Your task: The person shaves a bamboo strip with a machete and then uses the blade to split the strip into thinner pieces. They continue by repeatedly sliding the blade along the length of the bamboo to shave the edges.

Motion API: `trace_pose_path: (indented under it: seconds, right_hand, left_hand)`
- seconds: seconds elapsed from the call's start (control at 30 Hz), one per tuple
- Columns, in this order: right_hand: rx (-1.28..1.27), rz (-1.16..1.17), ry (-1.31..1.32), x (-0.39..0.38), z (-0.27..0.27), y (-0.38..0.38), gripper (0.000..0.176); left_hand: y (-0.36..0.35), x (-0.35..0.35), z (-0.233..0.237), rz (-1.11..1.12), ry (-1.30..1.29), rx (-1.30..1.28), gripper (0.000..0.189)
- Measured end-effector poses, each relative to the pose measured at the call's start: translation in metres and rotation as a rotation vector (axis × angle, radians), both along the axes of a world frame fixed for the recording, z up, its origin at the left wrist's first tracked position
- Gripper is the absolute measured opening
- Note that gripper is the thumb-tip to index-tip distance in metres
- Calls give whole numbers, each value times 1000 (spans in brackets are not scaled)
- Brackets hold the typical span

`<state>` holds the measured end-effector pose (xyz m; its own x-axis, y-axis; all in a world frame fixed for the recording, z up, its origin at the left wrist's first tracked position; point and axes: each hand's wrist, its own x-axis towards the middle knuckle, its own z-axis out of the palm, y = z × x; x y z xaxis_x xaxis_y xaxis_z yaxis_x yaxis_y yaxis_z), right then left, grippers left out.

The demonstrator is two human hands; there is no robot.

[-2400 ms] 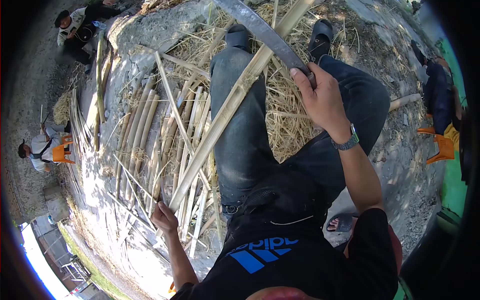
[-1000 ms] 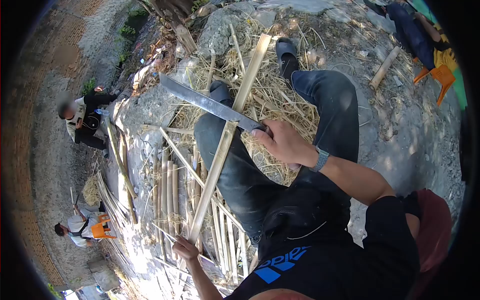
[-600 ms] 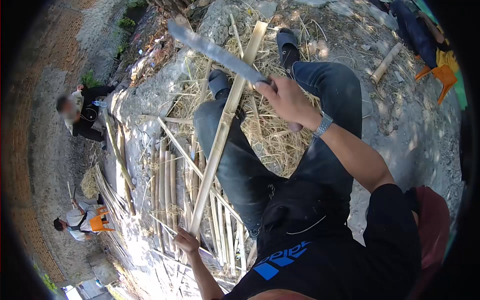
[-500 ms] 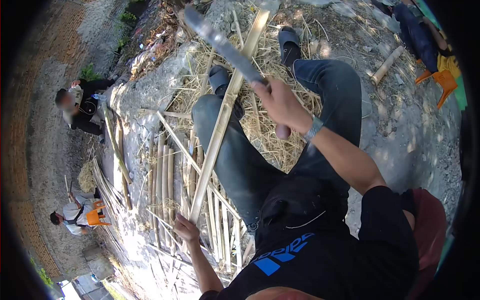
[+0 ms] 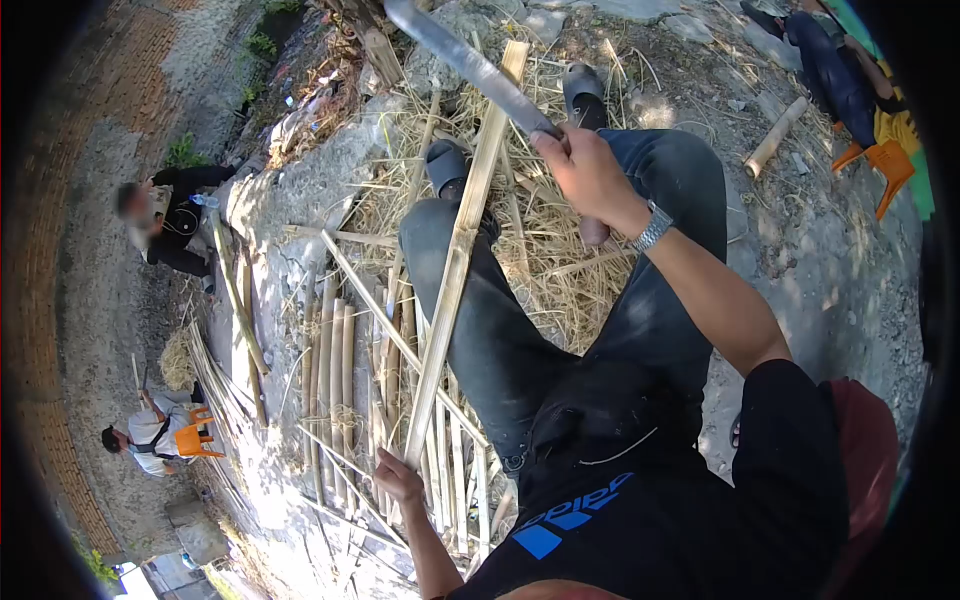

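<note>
A long split bamboo strip (image 5: pixel 455 270) slants across one knee, from the straw near the feet down to my left hand. My left hand (image 5: pixel 398 477) is closed around its lower end. My right hand (image 5: pixel 588 178) grips the handle of a long machete (image 5: pixel 470 65), whose wooden butt shows below the fist. The blade points up and to the left, above the strip's far end. From this view I cannot tell whether blade and strip touch.
Bamboo poles and strips (image 5: pixel 338 380) lie at the left, with straw (image 5: pixel 570 290) between the legs. Two people (image 5: pixel 165 215) (image 5: pixel 150 435) sit farther left, one on an orange chair (image 5: pixel 195 437). Another person (image 5: pixel 835 70) is at the upper right near a bamboo piece (image 5: pixel 777 137).
The view has shifted a little. My left hand and the strip appear slightly farther right, and my right hand with the machete sits a bit to the right. Both hands keep their holds.
</note>
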<state>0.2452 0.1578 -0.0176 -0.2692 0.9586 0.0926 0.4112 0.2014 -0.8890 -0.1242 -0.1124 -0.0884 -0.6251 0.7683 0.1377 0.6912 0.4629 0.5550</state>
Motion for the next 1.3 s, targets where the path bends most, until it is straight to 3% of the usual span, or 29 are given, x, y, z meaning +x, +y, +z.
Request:
trace_pose_path:
  seconds: [0.1,0.13,0.23,0.27,0.37,0.4,0.43,0.53,0.57,0.63,0.67,0.7,0.73,0.77,0.9,0.97,1.0,1.03,1.1,1.17,1.2,1.3]
  right_hand:
    - [64,-119,12,3,6,4,43]
    - [97,-138,18,16,19,19,43]
    - [-170,-126,31,49,44,26,44]
    - [-183,-99,14,41,35,24,44]
    - [92,-186,-55,17,4,15,48]
    - [81,-86,28,19,7,7,49]
    - [52,16,126,14,17,-4,49]
    - [-209,-72,-32,43,38,22,50]
    - [-163,-41,-19,36,24,7,49]
    - [-18,-5,36,20,-4,-14,47]
    - [93,-5,71,17,-12,-6,47]
    - [191,-27,131,9,-16,3,46]
    - [-15,-31,60,27,1,15,45]
    - [-59,-1,58,19,-8,2,45]
    - [182,72,122,11,-38,-15,39]
    - [407,26,201,5,-38,17,37]
    - [-485,129,223,34,34,15,36]
    - [-529,144,211,36,30,27,36]
    - [-376,-86,382,33,25,47,37]
    - [-349,-51,419,11,18,22,35]
    - [-420,-22,439,13,26,23,35]
    - [-651,58,518,25,24,31,35]
  left_hand:
    - [24,16,-3,10,56,-132,77]
    - [10,-2,-21,13,-23,37,78]
    - [-8,6,-5,19,39,-6,80]
    - [-9,12,-2,83,-70,-74,79]
    - [22,33,1,61,-28,-127,80]
    - [13,22,-5,74,-117,-50,80]
    - [9,27,0,-8,-2,39,80]
    - [0,28,4,68,46,-77,80]
    - [2,39,-2,72,-69,-38,79]
    - [30,58,10,66,-61,-200,79]
    - [9,24,-32,133,-57,-37,79]
    - [8,34,-26,45,-42,137,79]
    - [12,30,-12,46,-39,65,80]
    - [0,40,-4,97,-63,-32,81]
    - [30,58,8,110,-161,-166,80]
    - [4,21,-37,30,-38,164,78]
    - [7,21,-26,31,-50,76,78]
    - [5,40,-9,66,-83,-34,78]
    - [20,52,0,102,-122,-42,77]
    - [43,57,9,92,-159,-17,77]
    - [39,42,-2,93,-27,4,77]
    - [32,50,28,-41,-156,86,71]
